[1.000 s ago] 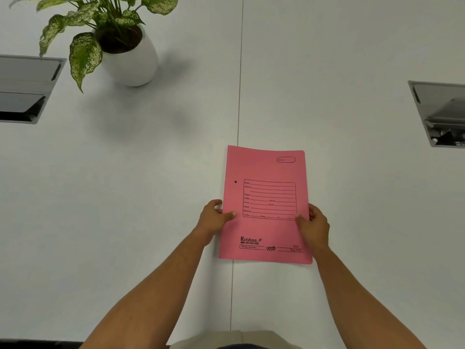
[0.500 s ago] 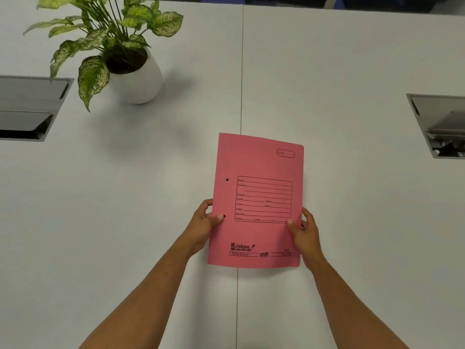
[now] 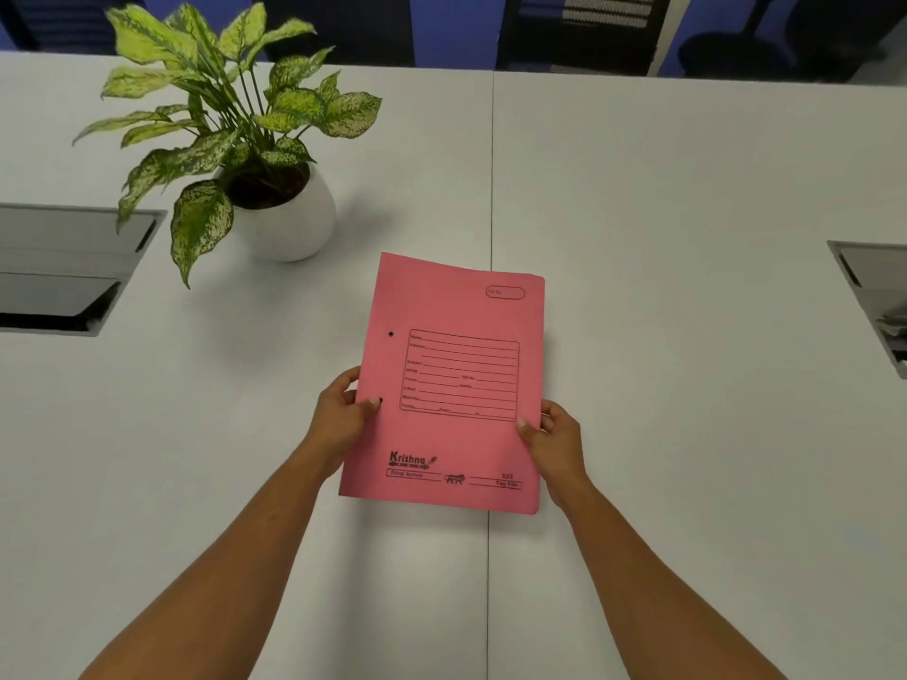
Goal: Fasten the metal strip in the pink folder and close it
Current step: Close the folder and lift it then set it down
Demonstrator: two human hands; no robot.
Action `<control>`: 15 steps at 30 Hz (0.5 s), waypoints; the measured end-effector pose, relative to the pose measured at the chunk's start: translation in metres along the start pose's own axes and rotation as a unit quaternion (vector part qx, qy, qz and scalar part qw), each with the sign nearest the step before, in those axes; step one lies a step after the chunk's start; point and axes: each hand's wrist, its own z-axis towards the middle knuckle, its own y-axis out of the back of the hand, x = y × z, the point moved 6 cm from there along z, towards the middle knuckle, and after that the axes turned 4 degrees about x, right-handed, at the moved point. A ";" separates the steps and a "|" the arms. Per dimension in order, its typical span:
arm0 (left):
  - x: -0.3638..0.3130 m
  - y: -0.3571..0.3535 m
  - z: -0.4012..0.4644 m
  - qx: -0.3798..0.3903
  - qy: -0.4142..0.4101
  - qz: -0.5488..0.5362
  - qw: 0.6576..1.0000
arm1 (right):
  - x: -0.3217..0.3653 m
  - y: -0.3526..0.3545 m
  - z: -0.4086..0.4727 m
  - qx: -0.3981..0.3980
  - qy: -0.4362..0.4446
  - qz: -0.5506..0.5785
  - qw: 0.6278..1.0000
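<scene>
Closed pink folder (image 3: 451, 385) pinched between both hands' fingers (image 3: 370, 403).

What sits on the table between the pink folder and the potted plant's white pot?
Nothing: the head view shows only bare white table between the pink folder and the white pot.

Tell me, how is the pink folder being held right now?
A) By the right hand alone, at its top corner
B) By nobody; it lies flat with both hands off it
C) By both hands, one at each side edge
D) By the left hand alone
C: the left hand grips the left edge of the closed pink folder and the right hand grips its right edge.
</scene>
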 end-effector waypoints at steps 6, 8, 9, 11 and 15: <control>-0.031 0.014 0.056 -0.070 -0.043 0.054 0.995 | 0.033 -0.035 0.065 -0.057 0.038 -0.101 0.993; -0.037 0.016 0.074 -0.084 -0.050 0.072 0.993 | 0.040 -0.045 0.084 -0.067 0.040 -0.127 0.989; -0.039 0.018 0.083 -0.089 -0.052 0.081 0.991 | 0.042 -0.049 0.093 -0.072 0.043 -0.139 0.987; -0.042 0.021 0.103 -0.100 -0.049 0.101 0.989 | 0.045 -0.054 0.111 -0.084 0.052 -0.164 0.982; -0.049 0.021 0.135 -0.118 -0.063 0.160 0.978 | 0.046 -0.065 0.143 -0.099 0.067 -0.223 0.968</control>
